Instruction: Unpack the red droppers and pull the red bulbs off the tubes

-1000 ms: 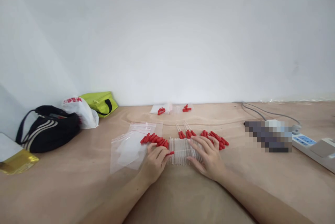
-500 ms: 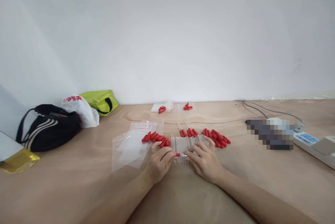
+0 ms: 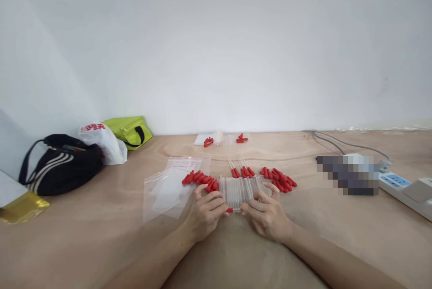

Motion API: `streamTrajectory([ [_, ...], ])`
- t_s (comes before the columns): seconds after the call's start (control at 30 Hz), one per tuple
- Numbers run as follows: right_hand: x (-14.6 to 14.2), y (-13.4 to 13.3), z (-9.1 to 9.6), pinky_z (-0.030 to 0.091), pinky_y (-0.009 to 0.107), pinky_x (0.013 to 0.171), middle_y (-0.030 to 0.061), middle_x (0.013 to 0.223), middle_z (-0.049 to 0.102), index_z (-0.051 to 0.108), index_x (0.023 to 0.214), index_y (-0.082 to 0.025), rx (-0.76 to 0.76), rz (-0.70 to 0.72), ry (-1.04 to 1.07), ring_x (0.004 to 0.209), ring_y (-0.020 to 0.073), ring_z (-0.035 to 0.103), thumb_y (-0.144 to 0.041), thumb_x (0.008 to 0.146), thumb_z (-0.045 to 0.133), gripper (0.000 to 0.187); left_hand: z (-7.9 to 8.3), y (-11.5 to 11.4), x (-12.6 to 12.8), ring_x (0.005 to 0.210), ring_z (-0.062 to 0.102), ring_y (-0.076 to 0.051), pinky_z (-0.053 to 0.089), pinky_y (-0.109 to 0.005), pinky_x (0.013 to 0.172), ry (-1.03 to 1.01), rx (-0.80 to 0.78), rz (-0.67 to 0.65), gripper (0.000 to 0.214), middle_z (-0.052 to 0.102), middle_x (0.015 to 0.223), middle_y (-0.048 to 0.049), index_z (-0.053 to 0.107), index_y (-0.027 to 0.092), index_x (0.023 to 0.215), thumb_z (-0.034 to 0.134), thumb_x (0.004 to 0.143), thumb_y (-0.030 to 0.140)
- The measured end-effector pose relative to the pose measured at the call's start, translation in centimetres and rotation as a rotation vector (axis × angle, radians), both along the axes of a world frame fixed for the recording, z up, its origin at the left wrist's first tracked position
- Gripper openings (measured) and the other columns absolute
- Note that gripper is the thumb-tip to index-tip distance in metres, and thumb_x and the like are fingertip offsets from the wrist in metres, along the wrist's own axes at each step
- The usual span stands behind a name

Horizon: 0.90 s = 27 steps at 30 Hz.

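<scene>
My left hand point(image 3: 208, 212) pinches a red rubber dropper bulb point(image 3: 230, 210), most of it hidden by the fingers. From the other side my right hand point(image 3: 267, 214) pinches a glass dropper tube point(image 3: 236, 210), whose end meets the bulb; how far it sits inside cannot be made out. Just beyond both hands lies a row of clear glass tubes point(image 3: 236, 190), side by side. Behind that row rest several droppers with red bulbs point(image 3: 248, 171), their thin tips pointing away. Loose red bulbs lie in a left pile point(image 3: 199, 177) and a right pile point(image 3: 281, 180).
Clear zip bags point(image 3: 162, 194) lie left of the hands. Two small bags with red bulbs point(image 3: 208, 142) are near the wall. A black bag point(image 3: 65, 163), a white plastic bag point(image 3: 104, 142) and a green bag point(image 3: 131, 131) stand at left; a power strip point(image 3: 398, 181) is at right.
Both hands have shifted slightly toward me with the bulb and tube, off the glass row to its near edge. The gap between the hands looks about the same.
</scene>
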State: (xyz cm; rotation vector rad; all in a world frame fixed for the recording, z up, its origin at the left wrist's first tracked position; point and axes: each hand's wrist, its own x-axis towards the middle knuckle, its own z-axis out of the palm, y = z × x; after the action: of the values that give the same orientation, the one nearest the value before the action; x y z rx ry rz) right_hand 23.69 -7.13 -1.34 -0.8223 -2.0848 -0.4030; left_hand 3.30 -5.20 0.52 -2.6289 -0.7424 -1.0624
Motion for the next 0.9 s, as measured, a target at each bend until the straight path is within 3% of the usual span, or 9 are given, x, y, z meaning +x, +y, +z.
streamTrajectory([
  [0.63,0.4,-0.7,0.3,0.017,0.041,0.091,-0.0056,0.053,0.053,0.060,0.080,-0.022,-0.004,0.029,0.028,0.065,0.0110,0.046,-0.020,0.081,0.045,0.015,0.0,-0.5,-0.3,0.079,0.059,-0.011,0.018,-0.038,0.093,0.030,-0.004,-0.024,0.024,0.062,0.061,0.0065,0.055,0.020,0.067,0.040,0.086,0.015],
  [0.77,2.0,-0.3,0.4,0.022,0.039,0.085,-0.0034,0.055,0.056,0.062,0.077,-0.022,-0.080,-0.074,0.121,0.067,0.0131,0.048,-0.019,0.082,0.042,0.020,0.9,0.3,-3.1,0.075,0.060,-0.013,0.024,-0.040,0.089,-0.156,0.069,0.170,0.028,0.063,0.065,0.0034,0.056,0.021,0.067,0.037,0.085,0.013],
  [0.83,2.7,0.2,0.5,0.024,0.037,0.082,-0.0030,0.053,0.055,0.063,0.075,-0.023,-0.113,-0.169,0.164,0.065,0.0130,0.048,-0.021,0.082,0.045,0.020,1.4,1.0,-4.8,0.069,0.059,-0.014,0.033,-0.036,0.081,-0.208,0.063,0.321,0.020,0.063,0.068,0.0012,0.059,0.021,0.071,0.044,0.084,0.019],
  [0.9,3.0,0.6,0.4,0.025,0.036,0.082,-0.0033,0.053,0.056,0.065,0.077,-0.024,-0.091,-0.228,0.203,0.062,0.0122,0.049,-0.024,0.082,0.047,0.018,1.6,1.7,-6.2,0.068,0.057,-0.014,0.041,-0.030,0.071,-0.274,0.000,0.387,0.018,0.062,0.073,-0.0018,0.061,0.020,0.079,0.045,0.084,0.024],
])
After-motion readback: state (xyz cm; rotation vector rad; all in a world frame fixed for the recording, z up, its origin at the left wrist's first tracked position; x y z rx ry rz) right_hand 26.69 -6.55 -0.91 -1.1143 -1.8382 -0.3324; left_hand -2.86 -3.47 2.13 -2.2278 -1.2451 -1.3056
